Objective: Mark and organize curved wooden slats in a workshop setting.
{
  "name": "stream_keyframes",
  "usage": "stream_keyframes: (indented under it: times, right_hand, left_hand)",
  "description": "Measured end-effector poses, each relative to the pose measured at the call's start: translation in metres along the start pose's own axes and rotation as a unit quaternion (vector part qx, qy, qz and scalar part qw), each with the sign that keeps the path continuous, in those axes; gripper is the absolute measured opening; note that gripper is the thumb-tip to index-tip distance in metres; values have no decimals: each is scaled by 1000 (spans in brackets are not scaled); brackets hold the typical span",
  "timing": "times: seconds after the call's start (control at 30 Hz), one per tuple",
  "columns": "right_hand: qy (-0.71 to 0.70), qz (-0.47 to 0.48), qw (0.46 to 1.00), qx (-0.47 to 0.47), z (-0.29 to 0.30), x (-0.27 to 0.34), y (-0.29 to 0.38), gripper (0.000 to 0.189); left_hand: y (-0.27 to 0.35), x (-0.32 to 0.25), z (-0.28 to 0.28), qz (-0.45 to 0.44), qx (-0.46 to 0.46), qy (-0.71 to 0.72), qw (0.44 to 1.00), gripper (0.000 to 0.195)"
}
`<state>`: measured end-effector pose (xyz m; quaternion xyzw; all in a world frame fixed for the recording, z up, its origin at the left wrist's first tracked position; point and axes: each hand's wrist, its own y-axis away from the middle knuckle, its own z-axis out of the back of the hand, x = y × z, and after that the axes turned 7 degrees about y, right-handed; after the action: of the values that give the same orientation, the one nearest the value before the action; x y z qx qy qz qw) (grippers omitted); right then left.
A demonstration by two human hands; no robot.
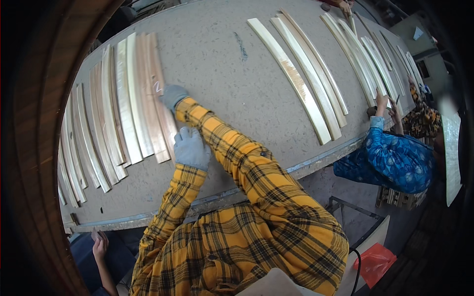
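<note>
My right hand (pixel 174 97), in a grey glove, is at the right edge of a row of long, slightly curved wooden strips (pixel 142 92) on the table. It touches the outermost reddish strip (pixel 163 107) beside a white chalk-like mark; its fingertips are blurred and partly hidden. Closer to me, my left hand (pixel 192 148), also gloved, has bent fingers against the same strip's near end. Whether either hand grips the strip or only presses it cannot be made out. Pale strips (pixel 127 92) lie alongside, further left.
Another group of wooden strips (pixel 303 81) lies to the right on the grey table (pixel 218 74). Beyond it a person in a blue patterned top (pixel 396 159) works over more strips (pixel 359 55). Another person's hand (pixel 100 246) is at lower left. A red plastic bag (pixel 374 263) sits at lower right.
</note>
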<state>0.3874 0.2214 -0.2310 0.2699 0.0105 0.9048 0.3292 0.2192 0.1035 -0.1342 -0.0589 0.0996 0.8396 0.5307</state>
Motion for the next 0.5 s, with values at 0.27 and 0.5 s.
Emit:
stream_keyframes:
  times: [0.27, 0.5]
  right_hand:
    - [73, -23, 981, -180, 116, -152, 105, 22]
    - [230, -338, 876, -255, 202, -369, 216, 28]
  left_hand:
    - [-37, -44, -16, -146, 69, 128, 979, 41]
    - [-98, -205, -90, -499, 123, 125, 849, 36]
